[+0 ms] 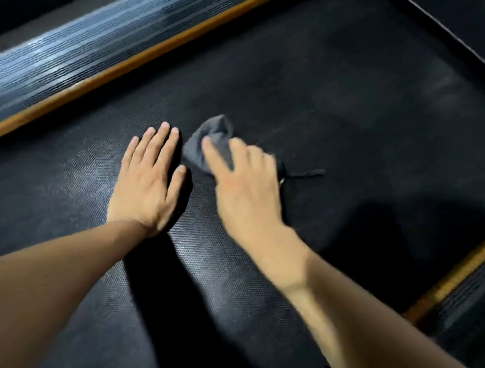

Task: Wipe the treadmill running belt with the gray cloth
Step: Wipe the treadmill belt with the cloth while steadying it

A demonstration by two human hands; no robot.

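both arms are bare and reach forward and down. the left hand (pixel 148 178) lies flat, palm down, with its fingers straight and close together and the thumb a little out to the side. the right hand (pixel 245 180) is just beside it, a bit blurry. its first finger points forward and the other fingers bend down a little. the two hands do not touch.
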